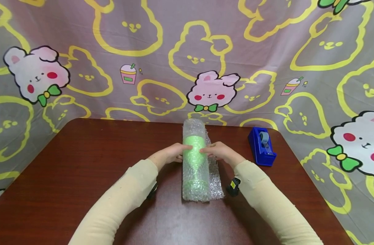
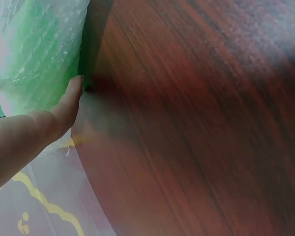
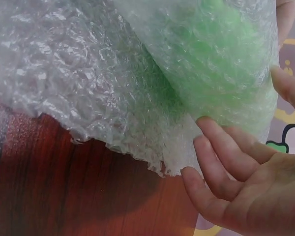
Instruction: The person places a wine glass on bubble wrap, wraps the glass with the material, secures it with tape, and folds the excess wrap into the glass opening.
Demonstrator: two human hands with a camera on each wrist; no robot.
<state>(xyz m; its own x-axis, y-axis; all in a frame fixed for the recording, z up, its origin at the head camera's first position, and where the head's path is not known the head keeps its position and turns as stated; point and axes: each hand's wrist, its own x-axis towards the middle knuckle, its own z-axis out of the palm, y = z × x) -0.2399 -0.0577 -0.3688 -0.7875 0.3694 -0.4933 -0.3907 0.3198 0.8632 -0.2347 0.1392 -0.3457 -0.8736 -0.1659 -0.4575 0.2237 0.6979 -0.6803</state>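
A green object point(image 1: 194, 146) shows through a roll of bubble wrap point(image 1: 195, 183) that lies lengthwise at the middle of the table. Its exact kind is hidden by the wrapping. On the near right side, a loose flap of bubble wrap point(image 3: 69, 73) spreads flat on the table from under the roll. My left hand point(image 1: 173, 153) grips the roll's left side, thumb on top and fingers low against the side. Opposite it, my right hand point(image 1: 220, 151) holds the right side, thumb on top. In the right wrist view its bent fingers point(image 3: 221, 147) touch the wrap near where the flap meets the roll.
A blue tape dispenser point(image 1: 262, 146) with a roll of clear tape point(image 1: 264, 137) stands on the right of the brown wooden table point(image 1: 67, 177). Behind the table hangs a cartoon-printed cloth point(image 1: 162, 68), which also runs along both sides.
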